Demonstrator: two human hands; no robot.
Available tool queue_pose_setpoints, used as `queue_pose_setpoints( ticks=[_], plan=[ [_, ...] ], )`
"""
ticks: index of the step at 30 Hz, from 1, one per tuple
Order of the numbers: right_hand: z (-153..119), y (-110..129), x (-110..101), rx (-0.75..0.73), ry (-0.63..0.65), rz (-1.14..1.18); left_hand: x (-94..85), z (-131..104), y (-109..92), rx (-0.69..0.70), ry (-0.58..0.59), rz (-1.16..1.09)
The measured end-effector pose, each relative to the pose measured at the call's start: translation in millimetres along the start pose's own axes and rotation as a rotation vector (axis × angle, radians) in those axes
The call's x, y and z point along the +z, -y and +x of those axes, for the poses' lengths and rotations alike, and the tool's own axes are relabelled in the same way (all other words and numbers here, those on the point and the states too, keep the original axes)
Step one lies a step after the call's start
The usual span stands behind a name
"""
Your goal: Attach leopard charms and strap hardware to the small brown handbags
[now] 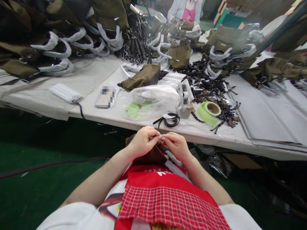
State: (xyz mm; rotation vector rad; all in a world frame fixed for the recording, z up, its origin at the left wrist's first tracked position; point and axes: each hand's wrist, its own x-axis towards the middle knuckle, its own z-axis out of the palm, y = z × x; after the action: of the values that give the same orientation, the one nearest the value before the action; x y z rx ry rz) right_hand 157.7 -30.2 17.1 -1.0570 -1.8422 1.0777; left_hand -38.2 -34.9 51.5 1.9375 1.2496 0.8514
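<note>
Green floor (59,179) and a long white table (96,68) fill the head camera's view, with olive bags (109,16) heaped along the back left and a person in a pink apron (189,12) at the far side. Below the near table edge, a brown bag (151,156) sits at the wearer's lap, in front of the red apron (168,182), partly covered by the hands. The left hand (144,140) is curled, its thumb and forefinger closed on a small metal piece (161,141) at the bag's upper part; the right hand (177,146) comes in from the other side, thumb and fingertips pressed together at the same piece. Exactly which part each pinches is too small to tell. What matters most in space is that this piece lies directly between the two sets of fingertips, its length seeming to run roughly sideways from one hand to the other, so neither is clearly nearer. The bag's body hangs beneath it, more under the left hand. Just ahead on the table edge, nearest the right hand, lies a coiled black strap (177,120); beyond it are a clear plastic bag (158,97) and a roll of green tape (203,112).
</note>
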Motion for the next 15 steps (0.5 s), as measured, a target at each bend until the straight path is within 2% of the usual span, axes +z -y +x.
queue_pose_setpoints(
  ticks=[7, 15],
  plan=[
    [0.6, 4.6, -0.9, 0.019, 0.039, -0.031, -4.5, 1.1, -1.9, 0.003, 0.049, 0.043],
    [1.1, 5.3, -2.2, -0.001, 0.065, -0.032, -5.3, 1.0, -1.9, 0.004, 0.05, 0.029]
  ],
)
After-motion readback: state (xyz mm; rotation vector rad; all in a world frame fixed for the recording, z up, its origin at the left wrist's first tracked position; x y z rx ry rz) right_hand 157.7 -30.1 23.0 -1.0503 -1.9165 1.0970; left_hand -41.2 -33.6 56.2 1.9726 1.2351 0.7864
